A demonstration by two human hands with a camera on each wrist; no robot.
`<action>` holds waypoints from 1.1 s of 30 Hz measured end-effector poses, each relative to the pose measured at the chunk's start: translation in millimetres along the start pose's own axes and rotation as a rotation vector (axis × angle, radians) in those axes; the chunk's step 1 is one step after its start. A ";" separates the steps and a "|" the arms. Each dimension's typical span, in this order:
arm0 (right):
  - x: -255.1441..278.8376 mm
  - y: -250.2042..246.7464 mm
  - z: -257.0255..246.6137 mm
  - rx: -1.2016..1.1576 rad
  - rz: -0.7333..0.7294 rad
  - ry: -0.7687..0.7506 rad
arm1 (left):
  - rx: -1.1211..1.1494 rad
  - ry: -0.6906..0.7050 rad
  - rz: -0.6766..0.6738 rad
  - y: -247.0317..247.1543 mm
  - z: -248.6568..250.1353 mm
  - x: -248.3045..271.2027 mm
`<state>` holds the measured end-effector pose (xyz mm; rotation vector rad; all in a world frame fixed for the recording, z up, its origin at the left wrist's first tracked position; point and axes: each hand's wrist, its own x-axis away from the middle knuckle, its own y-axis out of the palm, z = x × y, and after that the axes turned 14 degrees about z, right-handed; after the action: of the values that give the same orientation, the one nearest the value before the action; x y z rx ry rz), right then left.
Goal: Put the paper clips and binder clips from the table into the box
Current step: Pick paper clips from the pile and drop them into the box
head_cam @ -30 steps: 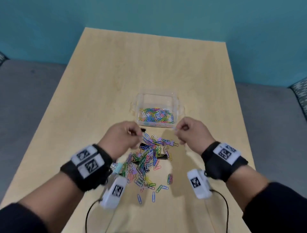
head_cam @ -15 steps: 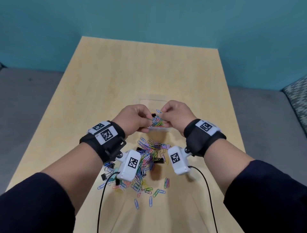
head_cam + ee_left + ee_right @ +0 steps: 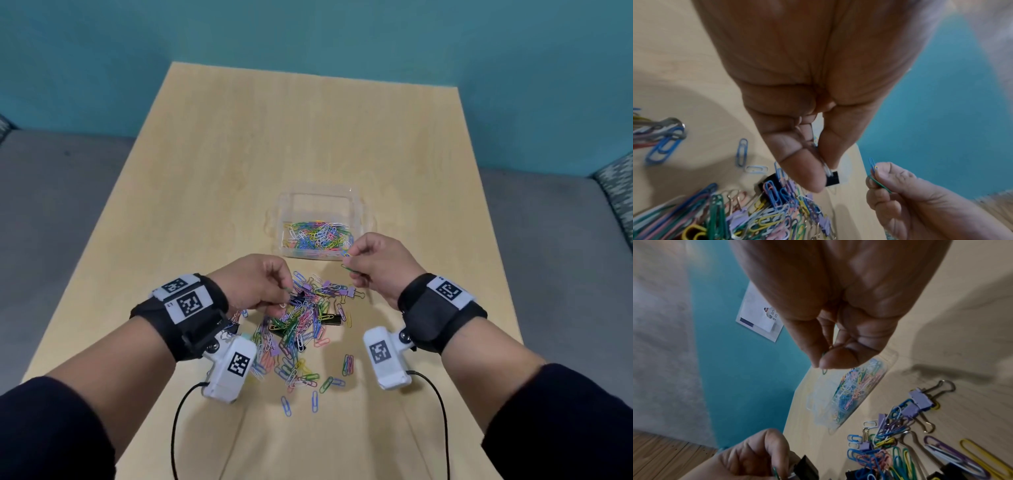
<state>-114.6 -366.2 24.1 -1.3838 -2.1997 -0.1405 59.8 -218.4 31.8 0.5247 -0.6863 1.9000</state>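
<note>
A clear plastic box (image 3: 317, 195) at mid-table holds many coloured paper clips. In front of it lies a pile of paper clips and binder clips (image 3: 301, 329). My left hand (image 3: 286, 294) is at the pile's far left edge and pinches the wire handle of a black binder clip (image 3: 832, 177) between thumb and finger. My right hand (image 3: 349, 260) hovers just right of the box's near corner and pinches a few paper clips, among them a green paper clip (image 3: 879, 183) and a blue one. The box (image 3: 849, 394) shows beyond its fingertips.
Purple binder clips (image 3: 349, 292) and a black binder clip (image 3: 330, 318) lie in the pile. Stray paper clips (image 3: 286, 406) lie nearer to me. The wooden table (image 3: 274, 137) stretches beyond the box. Grey floor and a teal wall surround it.
Half a second ago both hands were together over the box. They have since drawn back and apart to the pile, where the left took a black binder clip and the right holds paper clips.
</note>
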 end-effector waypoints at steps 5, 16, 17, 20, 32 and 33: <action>-2.3 7.3 -6.9 0.016 -0.008 -0.035 | 0.049 -0.002 0.012 -6.1 10.7 -1.2; -5.2 11.6 -0.1 0.090 -0.040 -0.037 | 0.050 -0.041 0.006 -6.3 -4.7 2.4; -5.6 11.7 0.5 0.092 -0.041 -0.036 | 0.058 -0.044 0.008 -7.2 -5.3 2.6; -5.5 12.4 1.5 0.110 -0.045 -0.043 | 0.060 -0.046 0.025 -10.9 -7.8 2.2; -11.6 15.7 -6.5 0.221 -0.021 -0.103 | 0.101 0.021 0.181 -10.4 13.4 -24.2; -16.0 18.0 -9.9 0.255 0.007 -0.130 | 0.102 0.053 0.224 -7.3 21.6 -30.9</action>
<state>-90.0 -374.2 21.3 -1.2887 -2.2259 0.2316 80.0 -251.0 30.2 0.4761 -0.6373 2.1596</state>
